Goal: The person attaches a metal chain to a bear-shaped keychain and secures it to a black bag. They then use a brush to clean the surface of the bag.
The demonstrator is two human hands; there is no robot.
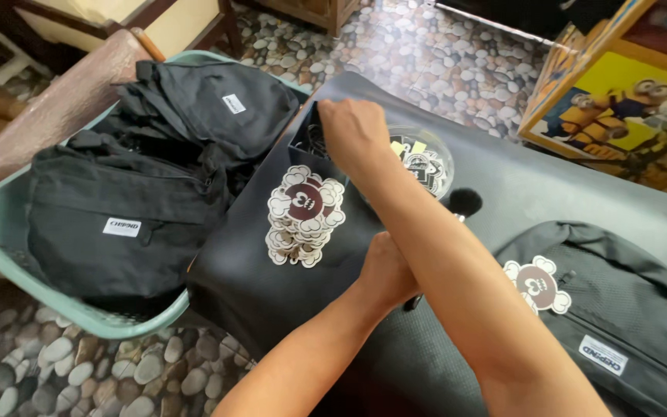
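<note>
My right hand [355, 133] reaches across the black table [503, 193], its fingertips dipped into a small black open box [308, 143] of dark clips; what they hold is hidden. My left hand [384, 274] is closed like a fist, partly under my right forearm, around the handle of a black-bristled brush [465, 202]. A stack of white and maroon cloud-shaped stickers [303, 218] lies just left of both hands. A black backpack [619, 309] with one such sticker [536, 284] stuck on lies at the right.
A clear round tub [426, 158] of stickers stands behind my right arm. A pale green basket [9, 232] at the left holds several black backpacks [125, 216]. A yellow cartoon-printed box [619, 100] sits at upper right. The floor [63, 371] has a pebble pattern.
</note>
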